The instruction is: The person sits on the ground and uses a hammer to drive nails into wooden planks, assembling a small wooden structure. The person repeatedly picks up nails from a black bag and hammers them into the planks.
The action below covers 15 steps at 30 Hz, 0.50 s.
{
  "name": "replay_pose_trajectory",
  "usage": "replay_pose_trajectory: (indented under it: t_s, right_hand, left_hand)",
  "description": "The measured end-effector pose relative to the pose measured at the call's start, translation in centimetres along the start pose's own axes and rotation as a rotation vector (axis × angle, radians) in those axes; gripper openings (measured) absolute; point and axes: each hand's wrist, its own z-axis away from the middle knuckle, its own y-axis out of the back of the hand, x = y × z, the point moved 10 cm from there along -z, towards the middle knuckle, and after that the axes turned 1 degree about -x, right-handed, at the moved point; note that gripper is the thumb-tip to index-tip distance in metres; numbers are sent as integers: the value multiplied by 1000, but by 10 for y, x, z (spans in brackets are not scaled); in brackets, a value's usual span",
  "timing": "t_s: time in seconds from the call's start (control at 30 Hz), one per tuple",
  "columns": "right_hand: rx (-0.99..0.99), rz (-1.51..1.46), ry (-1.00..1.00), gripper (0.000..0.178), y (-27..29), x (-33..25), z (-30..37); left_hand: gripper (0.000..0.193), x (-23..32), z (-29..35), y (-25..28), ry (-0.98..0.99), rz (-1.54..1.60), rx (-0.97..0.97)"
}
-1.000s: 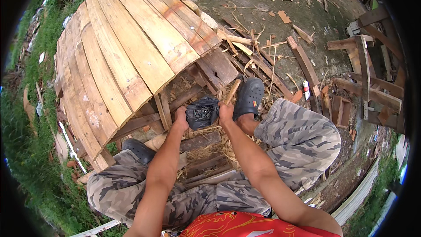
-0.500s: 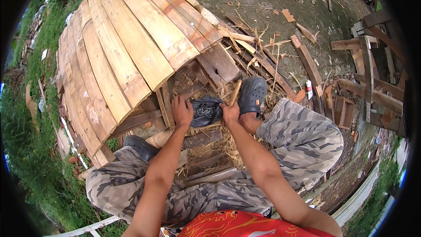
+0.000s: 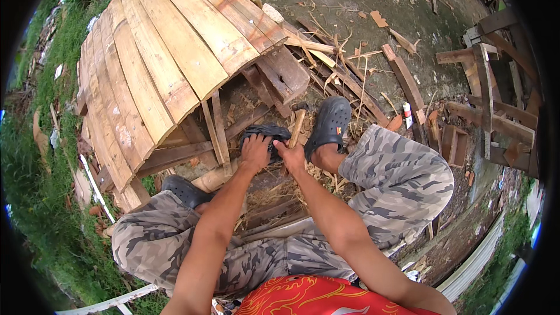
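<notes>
A black plastic bag (image 3: 269,130) lies on the ground between my feet, its sides gathered up and its contents mostly covered. My left hand (image 3: 255,149) is on its near left side, fingers curled over the plastic. In my right hand (image 3: 290,155) is a hammer (image 3: 298,127), gripped by its pale wooden handle, with the dark head pointing away from me. The thumb side of that hand touches the bag's right edge. Part of the bag is hidden under my fingers.
A curved structure of nailed planks (image 3: 169,52) stands at the left, open underneath towards me. Scrap wood strips (image 3: 350,84) lie beyond my right shoe (image 3: 332,122). Wooden frames (image 3: 490,93) and a small white tube (image 3: 408,114) are on the right. Wood shavings cover the ground near my hands.
My left hand has moved right onto the bag, and my right hand slightly left and nearer. The bag has folded inward, covering the small dark metal pieces seen before. The hammer stays in my right hand.
</notes>
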Motion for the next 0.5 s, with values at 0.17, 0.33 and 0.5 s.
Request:
replay_pose_trajectory:
  t_s: [0.17, 0.33, 0.5]
  right_hand:
    - [114, 246, -40, 45, 24, 6, -21]
    - [193, 153, 10, 26, 30, 25, -37]
    - [213, 132, 64, 20, 31, 40, -49]
  left_hand:
    - [39, -10, 10, 1, -98, 99, -86]
    - [28, -8, 29, -1, -186, 148, -12]
    - [23, -22, 21, -2, -129, 231, -51]
